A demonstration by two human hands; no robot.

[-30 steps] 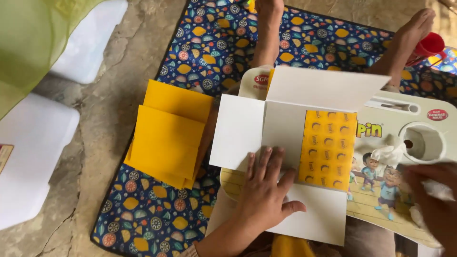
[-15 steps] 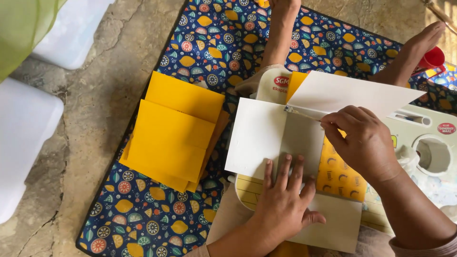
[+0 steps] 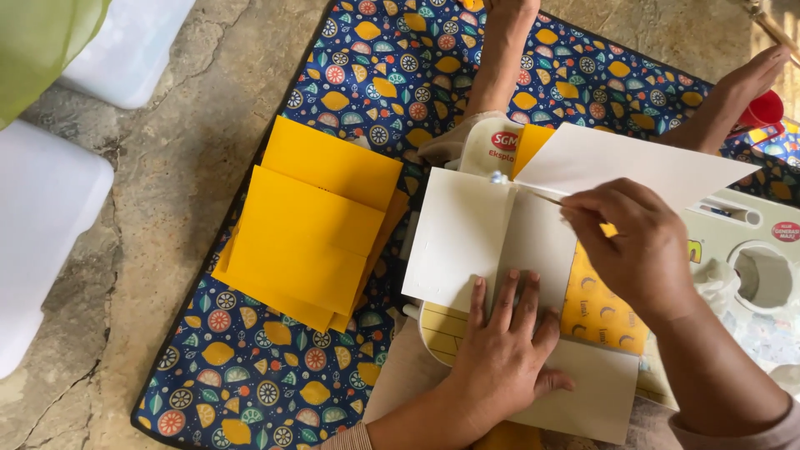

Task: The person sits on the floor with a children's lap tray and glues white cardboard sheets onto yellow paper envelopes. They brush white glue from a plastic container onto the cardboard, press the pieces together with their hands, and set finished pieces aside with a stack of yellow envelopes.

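My left hand (image 3: pixel 506 348) lies flat, fingers apart, pressing down a white unfolded cardboard sheet (image 3: pixel 467 237) on a small cream lap table (image 3: pixel 732 242). The sheet has a yellow patterned panel (image 3: pixel 602 312) on its right side. My right hand (image 3: pixel 637 242) pinches a thin stick (image 3: pixel 525 190) whose tip rests on the sheet's upper fold line, just under a raised white flap (image 3: pixel 633 167). My two bare feet (image 3: pixel 504 33) stretch out beyond the table on the mat.
A stack of yellow folded cards (image 3: pixel 317 225) lies left of the sheet on a dark blue patterned mat (image 3: pixel 250 375). White plastic containers (image 3: pixel 50 208) stand on the stone floor at the left. A red cup (image 3: pixel 762 110) sits at the far right.
My right hand came in from the far right to the sheet's top fold with the stick, then slid it left along the fold. My left hand stayed pressed flat.
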